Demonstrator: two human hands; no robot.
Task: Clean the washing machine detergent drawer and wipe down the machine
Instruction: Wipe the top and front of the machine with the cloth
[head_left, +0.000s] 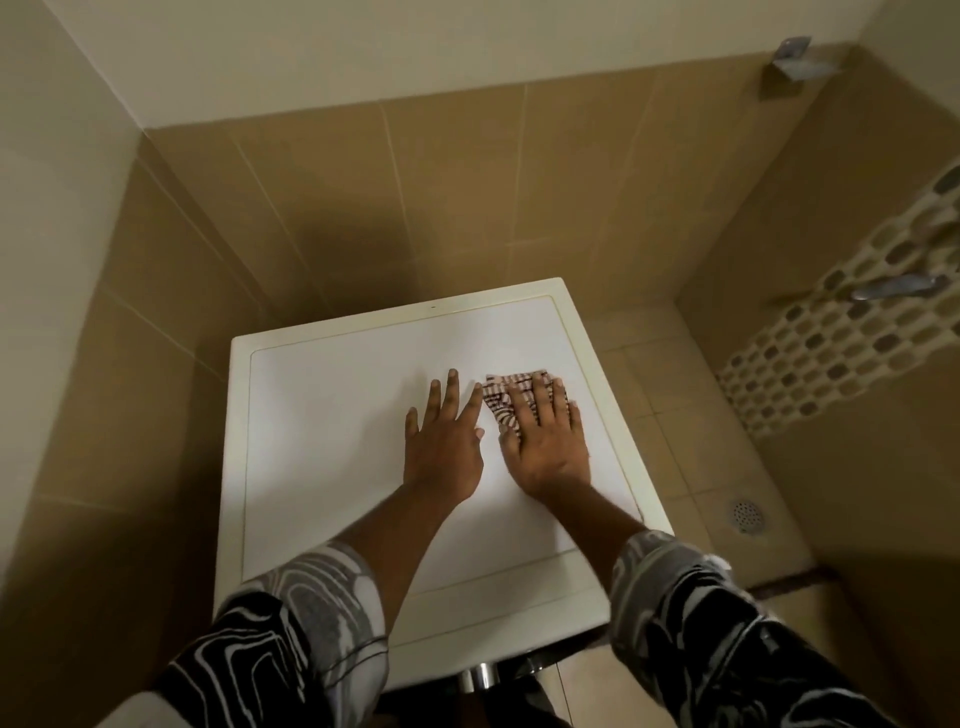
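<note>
Right hand (545, 441) flat, pressing striped cloth (501, 397) on washing machine top (332, 415); left hand (441, 441) flat beside, fingers spread.

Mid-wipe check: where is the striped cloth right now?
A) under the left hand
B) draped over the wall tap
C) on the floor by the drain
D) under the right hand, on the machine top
D: the right hand presses the striped cloth flat on the machine top, while the left hand rests on bare surface beside it.

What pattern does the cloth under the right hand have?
The cloth has dark reddish-brown stripes on a pale ground, seen in the head view.
</note>
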